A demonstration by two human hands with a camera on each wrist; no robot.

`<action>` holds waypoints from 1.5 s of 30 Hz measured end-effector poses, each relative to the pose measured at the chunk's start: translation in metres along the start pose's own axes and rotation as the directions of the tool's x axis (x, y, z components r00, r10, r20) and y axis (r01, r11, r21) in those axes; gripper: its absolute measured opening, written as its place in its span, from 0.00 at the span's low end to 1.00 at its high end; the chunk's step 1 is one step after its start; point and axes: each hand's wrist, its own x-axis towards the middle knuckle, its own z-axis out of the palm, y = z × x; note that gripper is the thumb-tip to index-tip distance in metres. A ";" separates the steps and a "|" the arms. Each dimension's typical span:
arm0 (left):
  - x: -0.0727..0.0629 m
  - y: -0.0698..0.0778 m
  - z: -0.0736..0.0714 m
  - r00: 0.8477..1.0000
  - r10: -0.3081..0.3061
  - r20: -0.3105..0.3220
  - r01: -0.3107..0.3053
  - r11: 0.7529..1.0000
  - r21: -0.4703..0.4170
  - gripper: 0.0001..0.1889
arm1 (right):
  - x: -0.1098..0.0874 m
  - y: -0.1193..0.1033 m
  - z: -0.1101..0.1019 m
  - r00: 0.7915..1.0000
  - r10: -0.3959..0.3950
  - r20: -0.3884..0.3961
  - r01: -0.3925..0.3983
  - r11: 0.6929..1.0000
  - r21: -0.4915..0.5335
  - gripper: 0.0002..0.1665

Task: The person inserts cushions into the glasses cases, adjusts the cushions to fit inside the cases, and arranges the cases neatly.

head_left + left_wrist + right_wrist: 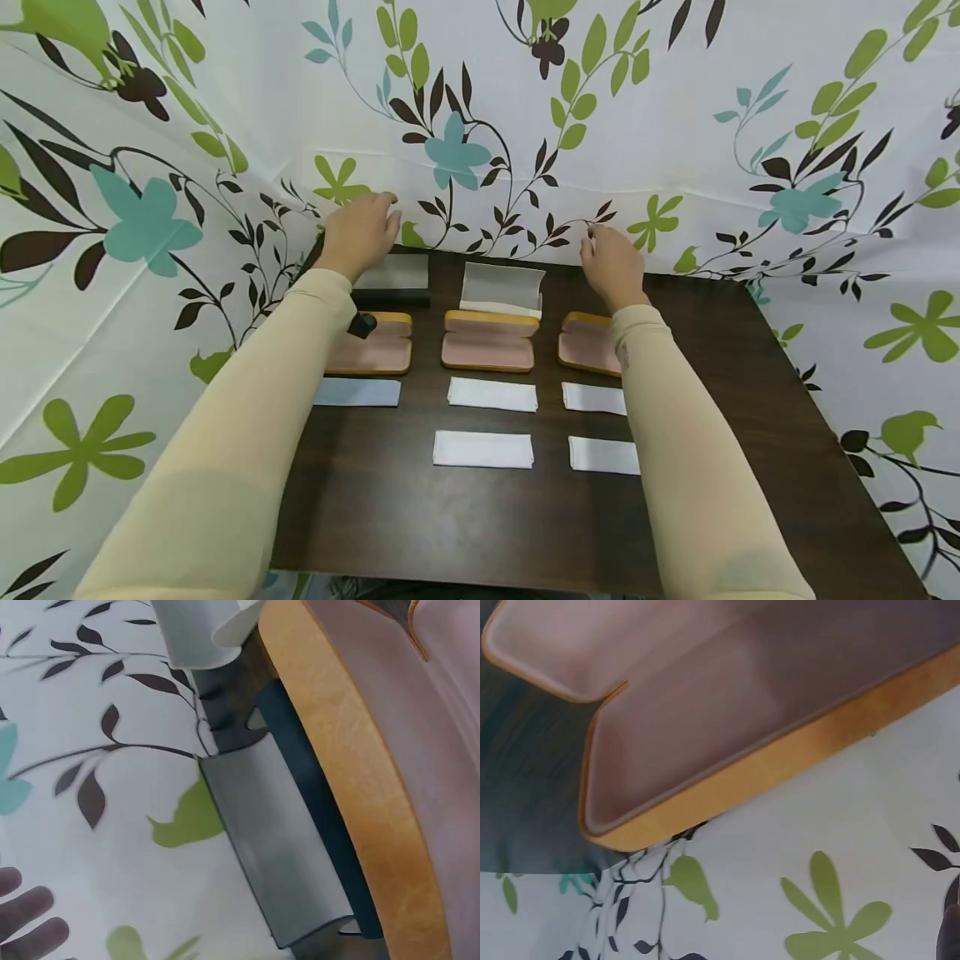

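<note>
My left hand (362,233) is raised at the back left, near the patterned cloth backdrop and above a dark case with a grey flap (393,273). Nothing shows in its loosely bent fingers; the left wrist view catches a few fingertips (30,919) at the edge. My right hand (613,260) hovers behind the right open glasses case (588,343), its fingers somewhat bent. A small dark spot lies by those fingertips; I cannot tell it from the leaf print. Two more tan glasses cases with pink lining, the middle one (487,352) and the left one (375,354), lie open.
A white-grey case with a raised flap (501,287) stands behind the middle glasses case. In front lie a folded blue cloth (358,392) and several folded white cloths (483,450). All rest on a dark wooden table (465,525), with the printed backdrop (262,100) behind it.
</note>
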 end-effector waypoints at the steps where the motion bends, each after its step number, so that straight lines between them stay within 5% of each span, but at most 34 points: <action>1: -0.003 0.001 -0.002 1.000 0.009 -0.018 -0.009 1.000 -0.001 0.23 | -0.001 -0.003 0.001 1.000 -0.007 -0.003 0.007 1.000 0.014 0.26; 12: -0.029 0.025 0.000 0.970 0.185 -0.159 -0.184 0.983 0.022 0.15 | -0.037 -0.015 0.003 0.995 0.003 -0.096 0.011 0.989 0.148 0.21; 20: -0.065 0.045 0.003 0.958 0.232 -0.171 -0.238 0.971 -0.017 0.16 | -0.068 -0.032 0.007 0.990 0.133 0.050 -0.140 0.971 0.193 0.18; 29: -0.108 0.068 0.029 0.964 0.253 -0.077 -0.259 0.963 -0.079 0.11 | -0.107 -0.040 0.015 0.949 0.111 0.295 -0.157 0.978 0.138 0.16; 34: -0.124 0.079 0.045 0.974 0.215 0.074 -0.209 0.974 -0.082 0.10 | -0.125 -0.040 0.027 0.923 0.026 0.383 -0.077 0.990 0.119 0.12; 43: -0.147 0.093 0.082 0.946 0.180 0.268 -0.158 0.982 -0.103 0.13 | -0.146 -0.046 0.055 0.846 -0.038 0.532 -0.045 0.989 0.142 0.12; 45: -0.150 0.096 0.088 0.938 0.176 0.299 -0.148 0.982 -0.114 0.14 | -0.149 -0.048 0.061 0.843 -0.041 0.537 -0.043 0.989 0.144 0.13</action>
